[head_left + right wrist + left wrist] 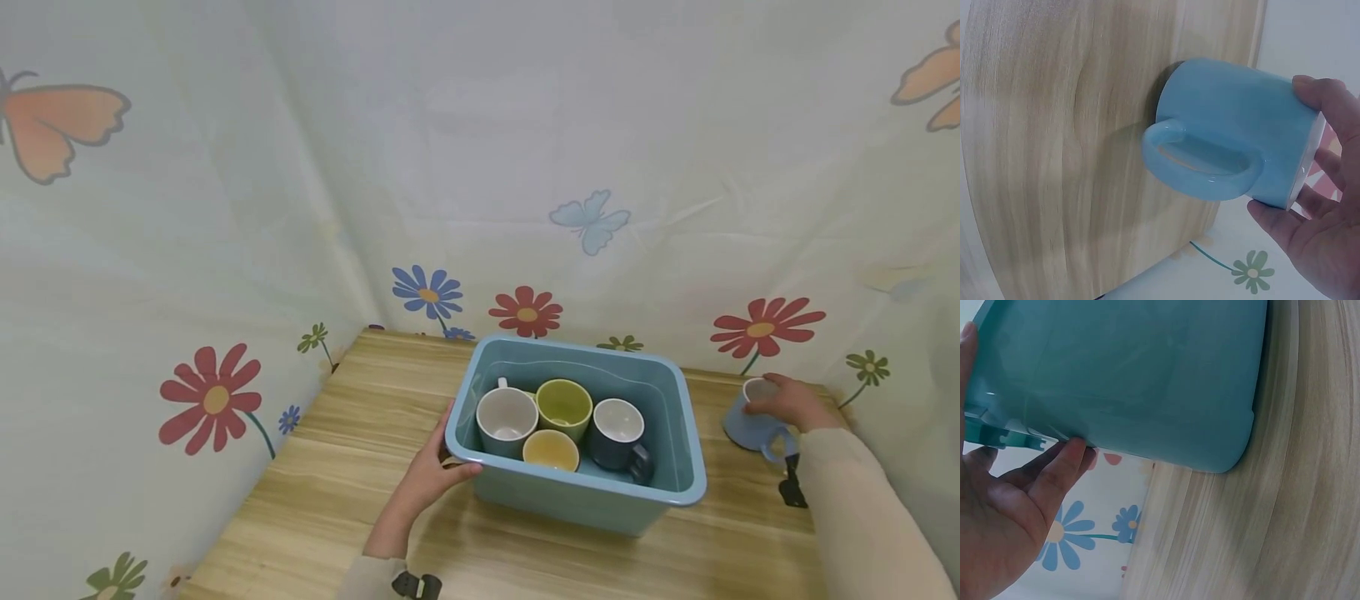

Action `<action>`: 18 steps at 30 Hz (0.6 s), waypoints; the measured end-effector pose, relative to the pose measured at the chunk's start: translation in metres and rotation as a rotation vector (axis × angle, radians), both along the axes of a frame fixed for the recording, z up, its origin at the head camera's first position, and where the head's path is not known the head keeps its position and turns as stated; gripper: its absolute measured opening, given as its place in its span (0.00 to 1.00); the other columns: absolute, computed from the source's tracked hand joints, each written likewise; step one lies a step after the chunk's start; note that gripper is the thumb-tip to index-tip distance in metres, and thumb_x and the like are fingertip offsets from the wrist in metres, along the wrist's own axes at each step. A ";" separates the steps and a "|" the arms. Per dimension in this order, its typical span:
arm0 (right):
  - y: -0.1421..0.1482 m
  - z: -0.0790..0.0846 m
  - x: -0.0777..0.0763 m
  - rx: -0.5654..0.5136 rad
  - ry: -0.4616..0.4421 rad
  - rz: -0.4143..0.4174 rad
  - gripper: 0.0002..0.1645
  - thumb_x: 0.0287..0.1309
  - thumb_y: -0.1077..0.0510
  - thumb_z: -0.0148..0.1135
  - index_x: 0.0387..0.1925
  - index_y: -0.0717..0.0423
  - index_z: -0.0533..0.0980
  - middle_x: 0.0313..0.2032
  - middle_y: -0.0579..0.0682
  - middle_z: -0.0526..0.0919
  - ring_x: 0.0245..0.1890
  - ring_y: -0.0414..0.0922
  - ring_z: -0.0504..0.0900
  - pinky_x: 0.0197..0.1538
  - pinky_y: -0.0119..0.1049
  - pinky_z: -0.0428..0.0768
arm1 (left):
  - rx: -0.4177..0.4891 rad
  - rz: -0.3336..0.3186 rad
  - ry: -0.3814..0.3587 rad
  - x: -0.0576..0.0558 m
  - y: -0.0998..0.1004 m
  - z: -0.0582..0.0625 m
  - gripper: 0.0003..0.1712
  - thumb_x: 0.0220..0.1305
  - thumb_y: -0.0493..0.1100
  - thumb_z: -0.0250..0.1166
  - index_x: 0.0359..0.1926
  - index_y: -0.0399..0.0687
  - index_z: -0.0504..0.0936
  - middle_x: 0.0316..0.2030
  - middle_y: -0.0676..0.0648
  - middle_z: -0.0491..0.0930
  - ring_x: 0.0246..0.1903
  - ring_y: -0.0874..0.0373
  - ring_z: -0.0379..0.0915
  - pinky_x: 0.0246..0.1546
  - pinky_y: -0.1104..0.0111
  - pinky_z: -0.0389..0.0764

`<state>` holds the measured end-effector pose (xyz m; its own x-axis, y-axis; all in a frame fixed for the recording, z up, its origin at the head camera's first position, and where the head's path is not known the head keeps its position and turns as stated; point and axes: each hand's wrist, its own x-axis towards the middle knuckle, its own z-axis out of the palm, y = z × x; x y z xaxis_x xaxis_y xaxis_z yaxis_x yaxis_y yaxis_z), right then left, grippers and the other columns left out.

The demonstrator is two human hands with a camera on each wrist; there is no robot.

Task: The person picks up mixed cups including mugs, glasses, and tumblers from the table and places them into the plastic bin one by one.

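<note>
At the right back of the table, a light blue mug (pixel 1235 119) stands upright or nearly so, its loop handle toward me. My right hand (pixel 791 402) grips it by the rim, thumb and fingers on opposite sides. Whether its base touches the wood, I cannot tell. A blue plastic bin (pixel 570 500) sits mid-table, and my left hand (pixel 431 475) holds its near left corner under the rim. Inside are a grey-white mug (pixel 507 417), a green mug (pixel 564 407), a yellow-lined cup (pixel 551 450) and a dark mug (pixel 618 433) with white inside.
The wood-grain table (pixel 337 442) runs around the bin on both sides. A pale curtain (pixel 480 167) printed with flowers and butterflies hangs close behind its back edge and along the left and right sides.
</note>
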<state>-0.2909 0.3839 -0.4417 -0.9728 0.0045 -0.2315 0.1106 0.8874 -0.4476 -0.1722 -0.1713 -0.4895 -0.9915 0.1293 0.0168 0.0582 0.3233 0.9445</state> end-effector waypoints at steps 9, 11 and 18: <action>0.009 0.004 0.003 0.012 -0.013 0.039 0.57 0.59 0.46 0.68 0.69 0.83 0.51 0.66 0.88 0.56 0.61 0.81 0.64 0.64 0.72 0.70 | 0.011 -0.008 0.012 0.000 0.000 -0.002 0.64 0.56 0.55 0.79 0.83 0.64 0.46 0.81 0.41 0.53 0.71 0.36 0.68 0.65 0.46 0.79; 0.011 0.005 0.004 0.023 -0.008 0.051 0.57 0.58 0.46 0.68 0.69 0.83 0.52 0.66 0.88 0.56 0.62 0.82 0.63 0.65 0.72 0.69 | 0.011 -0.008 0.012 0.001 0.000 -0.003 0.64 0.56 0.55 0.79 0.83 0.64 0.46 0.81 0.40 0.53 0.71 0.36 0.68 0.65 0.46 0.79; 0.013 0.007 0.003 0.026 -0.001 0.059 0.57 0.58 0.45 0.68 0.69 0.82 0.52 0.65 0.89 0.56 0.61 0.83 0.63 0.64 0.73 0.70 | 0.023 -0.008 0.007 0.001 0.000 -0.004 0.64 0.56 0.54 0.79 0.83 0.63 0.46 0.81 0.40 0.53 0.71 0.36 0.68 0.65 0.44 0.78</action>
